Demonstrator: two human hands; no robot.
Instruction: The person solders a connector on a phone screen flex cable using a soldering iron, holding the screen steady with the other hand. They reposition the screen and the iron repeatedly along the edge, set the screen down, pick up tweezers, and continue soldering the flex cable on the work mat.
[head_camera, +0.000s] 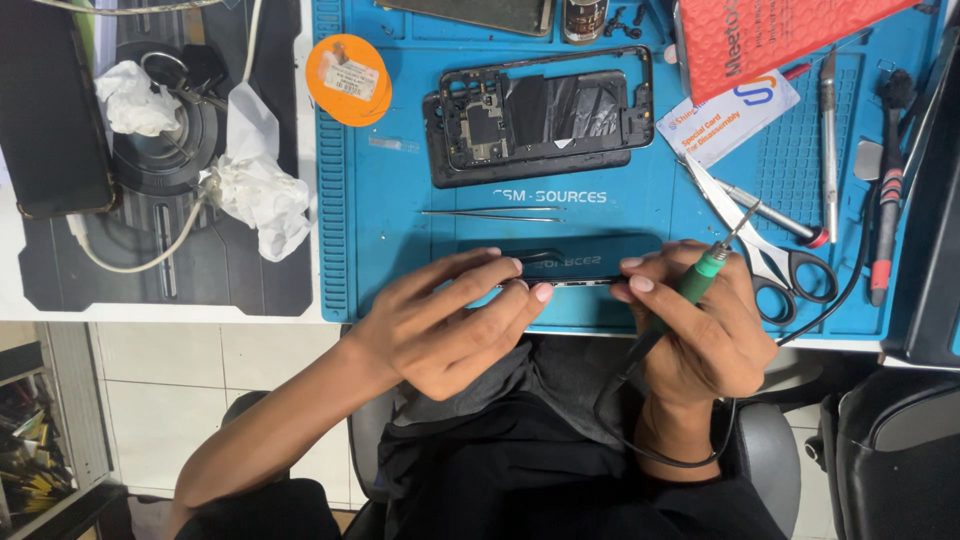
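Head view: both hands grip a thin dark phone (565, 283) edge-on at the blue mat's (400, 200) six o'clock edge. Left hand (450, 320) pinches its left end; right hand (700, 320) clasps a green-handled tool (690, 290). Scissors (770, 250) lie toward three o'clock.

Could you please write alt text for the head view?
Both hands hold a phone edge-on over a blue mat; the right hand also grips a green-handled tool. An opened phone frame, tweezers and scissors lie behind.
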